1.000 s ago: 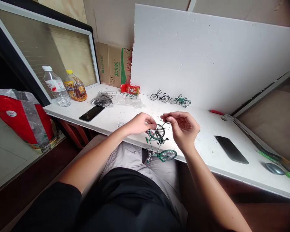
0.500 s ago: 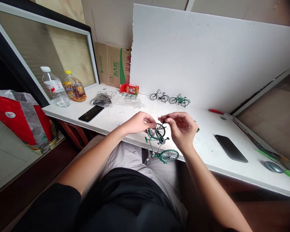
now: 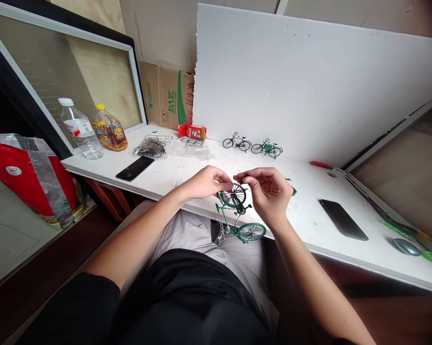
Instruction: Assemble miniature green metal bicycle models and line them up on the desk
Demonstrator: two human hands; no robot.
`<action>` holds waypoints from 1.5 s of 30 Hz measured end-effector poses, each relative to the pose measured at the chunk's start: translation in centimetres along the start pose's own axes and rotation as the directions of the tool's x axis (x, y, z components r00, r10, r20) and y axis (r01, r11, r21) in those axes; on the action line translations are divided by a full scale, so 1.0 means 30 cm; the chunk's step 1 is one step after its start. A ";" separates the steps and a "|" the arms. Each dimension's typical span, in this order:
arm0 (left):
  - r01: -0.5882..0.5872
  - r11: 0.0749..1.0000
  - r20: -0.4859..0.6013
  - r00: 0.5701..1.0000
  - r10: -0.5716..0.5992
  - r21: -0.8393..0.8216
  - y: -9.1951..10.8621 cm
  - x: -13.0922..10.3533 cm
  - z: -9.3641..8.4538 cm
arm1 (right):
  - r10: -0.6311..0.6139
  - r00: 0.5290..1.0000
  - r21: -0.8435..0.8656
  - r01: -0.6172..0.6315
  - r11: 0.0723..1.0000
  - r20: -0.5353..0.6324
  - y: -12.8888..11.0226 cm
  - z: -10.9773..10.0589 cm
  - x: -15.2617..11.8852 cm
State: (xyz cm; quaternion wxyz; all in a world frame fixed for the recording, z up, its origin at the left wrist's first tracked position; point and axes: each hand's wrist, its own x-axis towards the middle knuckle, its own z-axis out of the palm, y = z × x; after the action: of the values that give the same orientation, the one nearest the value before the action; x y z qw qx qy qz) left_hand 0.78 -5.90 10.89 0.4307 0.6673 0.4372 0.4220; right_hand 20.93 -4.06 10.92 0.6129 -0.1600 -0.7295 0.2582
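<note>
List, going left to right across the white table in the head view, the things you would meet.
Water bottle → juice bottle → phone → red box → black toy bicycle → green toy bicycle → second phone → mouse.

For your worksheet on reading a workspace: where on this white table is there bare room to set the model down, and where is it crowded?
Bare table lies between the right hand and the right-side phone. More lies between the left-side phone and the left hand. The back left is crowded: two bottles, bagged parts, a red box.
</note>
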 end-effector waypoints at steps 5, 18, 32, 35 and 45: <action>-0.009 1.000 -0.008 1.000 0.009 0.006 -0.004 0.003 0.001 | -0.010 1.000 -0.019 0.011 1.000 0.009 0.007 -0.004 0.001; -0.103 0.994 -0.050 0.993 0.105 0.029 -0.012 0.004 0.010 | -0.224 0.958 -0.219 0.261 0.940 0.179 -0.036 -0.051 0.029; -0.131 0.991 -0.124 0.984 0.130 0.000 -0.040 0.013 0.034 | -0.225 0.972 -0.311 0.236 0.921 0.071 -0.043 -0.052 0.022; -0.114 0.993 -0.117 0.987 0.114 0.004 -0.036 0.012 0.035 | -0.228 0.973 -0.343 0.228 0.911 0.043 -0.032 -0.047 0.018; -0.065 0.995 -0.183 0.982 0.050 -0.077 -0.004 0.009 0.003 | -0.267 0.948 -0.300 0.309 0.902 0.174 -0.053 -0.062 0.036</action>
State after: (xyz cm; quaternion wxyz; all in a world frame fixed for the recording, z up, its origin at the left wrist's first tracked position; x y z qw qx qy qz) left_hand 0.91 -5.63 10.79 0.4040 0.6202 0.4372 0.5109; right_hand 22.66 -4.42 12.92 0.5613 -0.1315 -0.8155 0.0512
